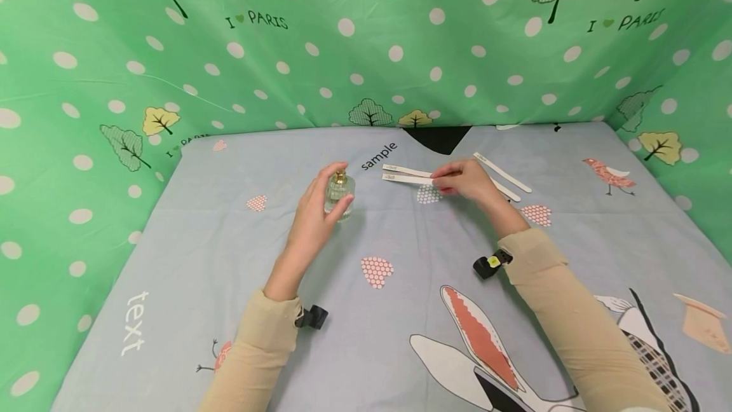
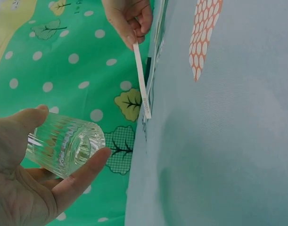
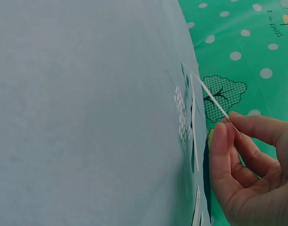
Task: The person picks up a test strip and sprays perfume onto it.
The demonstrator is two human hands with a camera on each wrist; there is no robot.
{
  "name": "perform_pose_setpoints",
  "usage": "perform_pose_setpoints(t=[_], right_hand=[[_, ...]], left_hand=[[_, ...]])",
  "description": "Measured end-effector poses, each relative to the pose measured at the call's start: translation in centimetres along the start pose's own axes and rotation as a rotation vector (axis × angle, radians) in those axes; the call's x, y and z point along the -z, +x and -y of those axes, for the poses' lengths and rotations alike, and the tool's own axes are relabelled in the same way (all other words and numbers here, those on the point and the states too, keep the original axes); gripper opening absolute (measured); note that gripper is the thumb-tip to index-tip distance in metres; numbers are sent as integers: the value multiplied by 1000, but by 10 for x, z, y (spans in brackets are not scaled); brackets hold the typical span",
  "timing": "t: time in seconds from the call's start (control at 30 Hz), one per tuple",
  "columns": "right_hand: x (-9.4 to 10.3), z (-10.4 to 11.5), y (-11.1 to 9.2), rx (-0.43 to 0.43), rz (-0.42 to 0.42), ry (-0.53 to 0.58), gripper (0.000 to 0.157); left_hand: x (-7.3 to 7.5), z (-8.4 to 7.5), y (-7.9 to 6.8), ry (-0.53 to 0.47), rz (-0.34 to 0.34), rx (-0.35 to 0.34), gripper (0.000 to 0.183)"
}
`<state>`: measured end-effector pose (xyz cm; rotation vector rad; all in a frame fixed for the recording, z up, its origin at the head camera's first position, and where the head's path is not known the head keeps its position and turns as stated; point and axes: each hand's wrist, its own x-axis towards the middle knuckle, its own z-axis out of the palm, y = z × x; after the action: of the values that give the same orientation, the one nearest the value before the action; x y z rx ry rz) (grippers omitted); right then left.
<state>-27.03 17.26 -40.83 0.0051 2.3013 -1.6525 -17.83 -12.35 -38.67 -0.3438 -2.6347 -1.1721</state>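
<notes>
My left hand (image 1: 309, 218) holds a clear, ribbed glass perfume bottle (image 1: 340, 192) with a gold spray top, index finger on the top and thumb by the side facing me. The base of the perfume bottle (image 2: 66, 143) shows uncovered in the left wrist view. To its right, my right hand (image 1: 467, 180) pinches one end of a white paper test strip (image 1: 407, 178) between thumb and fingertips. Its printed free end points toward the bottle. In the right wrist view the pinched test strip (image 3: 213, 98) is raised at a slant, over another strip (image 3: 194, 127) lying on the cloth.
Two more white strips, one of them (image 1: 506, 173) plainly visible, lie right of my right hand, the other partly behind it. A grey-blue printed cloth (image 1: 366, 336) covers the table. Green dotted curtains (image 1: 343, 62) hang along the back and sides.
</notes>
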Motion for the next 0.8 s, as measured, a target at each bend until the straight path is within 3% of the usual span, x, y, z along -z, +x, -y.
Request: perform_pose_setpoints(t=[0.8], right_hand=[[15,-11,-12,39,10,-125,36]], left_hand=[[1,-2,-1,0,5,7,55]])
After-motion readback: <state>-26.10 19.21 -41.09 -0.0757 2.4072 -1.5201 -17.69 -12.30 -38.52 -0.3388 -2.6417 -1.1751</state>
